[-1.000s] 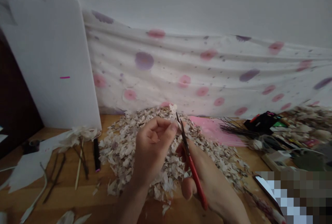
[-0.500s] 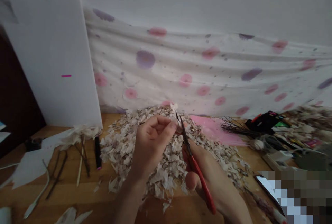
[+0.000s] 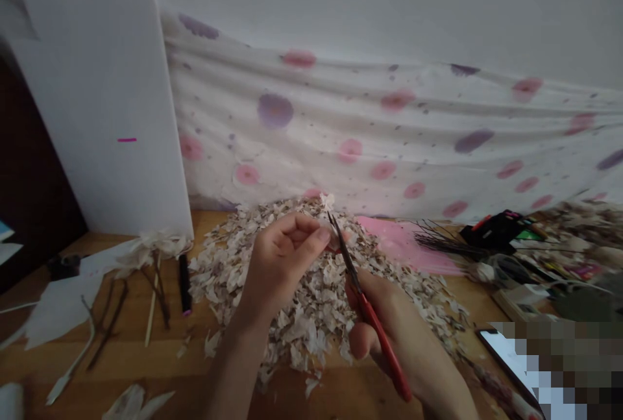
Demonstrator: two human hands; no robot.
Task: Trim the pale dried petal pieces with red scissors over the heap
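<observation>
- Thumb and fingers of a person's left hand [image 3: 280, 261] pinch a small pale piece [image 3: 333, 237], held up in front of the body over a wooden table [image 3: 168, 368].
- The right hand [image 3: 396, 321] grips red-handled scissors [image 3: 376, 325], blades pointing up and away, just beside the piece, with a narrow gap showing at the tips. Whether metal touches the piece is too fine to tell.
- Left fingertips sit close to the blades; a drifting grip or an early squeeze of the handles could nick skin or cut the piece askew.
- Beneath both hands spreads a heap of pale flakes [image 3: 311, 335]. Were the pinch to loosen, so slight a piece could drop and be lost among scraps of similar colour.
- On the left, a black marker [image 3: 184, 284] lies near the heap's edge, a papery flower [image 3: 150, 250] beyond it.
- On the right, near the forearm, rests a phone [image 3: 506, 358]; a wide elbow swing could knock it or scatter flakes.
- Behind hangs a flower-printed cloth [image 3: 316, 121].
</observation>
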